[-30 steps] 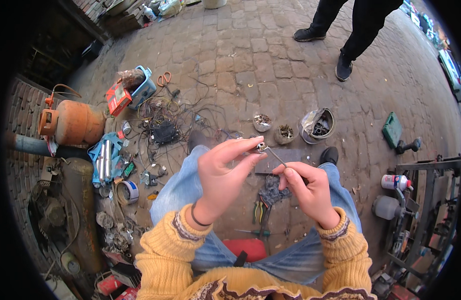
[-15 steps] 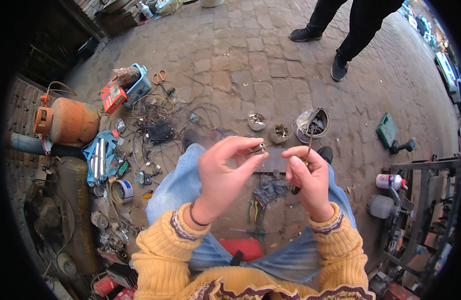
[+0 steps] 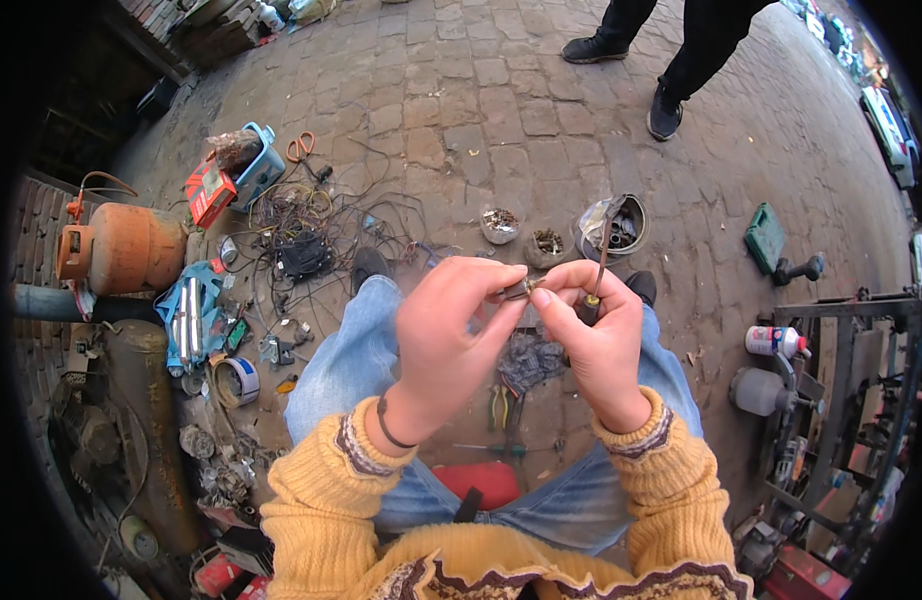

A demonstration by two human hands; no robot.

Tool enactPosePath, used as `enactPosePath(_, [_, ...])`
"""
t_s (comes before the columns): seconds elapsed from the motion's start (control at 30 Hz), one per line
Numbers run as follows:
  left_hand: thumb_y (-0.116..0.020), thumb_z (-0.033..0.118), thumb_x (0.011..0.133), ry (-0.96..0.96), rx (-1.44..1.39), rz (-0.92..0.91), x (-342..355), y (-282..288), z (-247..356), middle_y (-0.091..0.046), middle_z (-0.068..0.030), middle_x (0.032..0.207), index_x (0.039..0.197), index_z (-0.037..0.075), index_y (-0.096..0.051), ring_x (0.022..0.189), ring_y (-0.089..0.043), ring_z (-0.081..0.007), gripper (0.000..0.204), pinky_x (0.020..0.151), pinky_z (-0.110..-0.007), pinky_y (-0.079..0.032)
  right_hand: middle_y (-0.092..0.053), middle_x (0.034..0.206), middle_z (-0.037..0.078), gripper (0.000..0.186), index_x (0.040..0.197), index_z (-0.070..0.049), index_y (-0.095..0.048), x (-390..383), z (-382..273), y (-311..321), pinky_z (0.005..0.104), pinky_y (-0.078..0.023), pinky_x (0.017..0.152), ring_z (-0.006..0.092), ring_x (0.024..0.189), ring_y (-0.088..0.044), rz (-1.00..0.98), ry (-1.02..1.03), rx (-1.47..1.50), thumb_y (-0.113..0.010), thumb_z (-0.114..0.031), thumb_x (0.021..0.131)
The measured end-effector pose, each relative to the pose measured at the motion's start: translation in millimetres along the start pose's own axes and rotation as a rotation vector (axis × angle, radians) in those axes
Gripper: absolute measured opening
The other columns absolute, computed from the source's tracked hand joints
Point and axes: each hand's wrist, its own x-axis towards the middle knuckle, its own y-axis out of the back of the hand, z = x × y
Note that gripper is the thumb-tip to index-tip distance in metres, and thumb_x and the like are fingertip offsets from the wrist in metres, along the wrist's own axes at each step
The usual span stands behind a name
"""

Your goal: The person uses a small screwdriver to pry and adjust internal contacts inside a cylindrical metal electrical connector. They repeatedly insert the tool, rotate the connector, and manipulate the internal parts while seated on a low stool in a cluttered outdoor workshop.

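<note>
My left hand (image 3: 451,350) pinches a small metal part (image 3: 521,289) between thumb and fingertips. My right hand (image 3: 601,350) meets it, thumb and index tip at the part, while the other fingers grip a screwdriver (image 3: 605,246) whose thin shaft points up, away from me. Just beyond both hands sit two small containers of metal bits (image 3: 500,223) (image 3: 547,243) and a wider tub of dark parts (image 3: 623,215). Below the hands, between my jeans-clad legs, lie a dark rag (image 3: 531,362), pliers (image 3: 498,405) and a red pad (image 3: 473,480).
Tangled wires (image 3: 303,255), a blue bin (image 3: 262,180) and an orange gas cylinder (image 3: 135,249) lie left, beside clutter. On the right are a green case (image 3: 763,238), a white bottle (image 3: 768,341) and a metal frame (image 3: 849,332). Another person's legs (image 3: 706,45) stand at upper right.
My right hand has swung the screwdriver upright, off the small part, and moved its thumb and index finger up to that part beside my left fingertips. The view has shifted slightly.
</note>
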Motion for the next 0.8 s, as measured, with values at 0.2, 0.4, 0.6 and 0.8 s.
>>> enactPosePath(0.2, [-0.079, -0.005, 0.072, -0.106, 0.090, 0.017, 0, -3, -3, -0.068, -0.0088, 0.090, 0.098, 0.003, -0.070, 0.078, -0.066, -0.0261, 0.028, 0.065, -0.033, -0.053, -0.068, 0.085, -0.001, 0.008, 0.093, -0.002, -0.068, 1, 1, 2, 0.0230, -0.049, 0.071, 0.0041, 0.079, -0.060, -0.033, -0.045, -0.014, -0.072, -0.007, 0.089])
enactPosePath(0.4, [-0.079, -0.005, 0.071, -0.167, 0.121, 0.036, -1, -3, -5, -0.067, -0.0079, 0.087, 0.095, 0.003, -0.070, 0.075, -0.064, -0.0262, 0.026, 0.064, -0.034, -0.051, -0.064, 0.079, 0.000, 0.007, 0.099, -0.001, -0.061, -1, 4, -2, 0.0225, -0.050, 0.059, 0.0052, 0.065, -0.060, -0.120, -0.072, 0.105, -0.063, -0.002, 0.092])
enactPosePath(0.6, [-0.079, -0.004, 0.070, -0.180, 0.142, 0.027, 0, -5, -7, -0.067, -0.0074, 0.085, 0.094, 0.003, -0.070, 0.073, -0.063, -0.0258, 0.027, 0.062, -0.034, -0.050, -0.060, 0.074, 0.001, 0.008, 0.104, 0.000, -0.055, -3, 6, -5, 0.0242, -0.050, 0.057, 0.0068, 0.062, -0.059, -0.148, -0.056, 0.204, -0.056, 0.001, 0.096])
enactPosePath(0.8, [-0.078, -0.006, 0.070, -0.189, 0.143, 0.044, 0, -7, -9, -0.066, -0.0078, 0.084, 0.094, 0.003, -0.070, 0.072, -0.063, -0.0255, 0.027, 0.061, -0.033, -0.050, -0.059, 0.071, 0.001, 0.006, 0.104, -0.001, -0.051, -4, 7, -9, 0.0244, -0.049, 0.056, 0.0074, 0.062, -0.058, -0.163, -0.035, 0.190, -0.052, -0.001, 0.098])
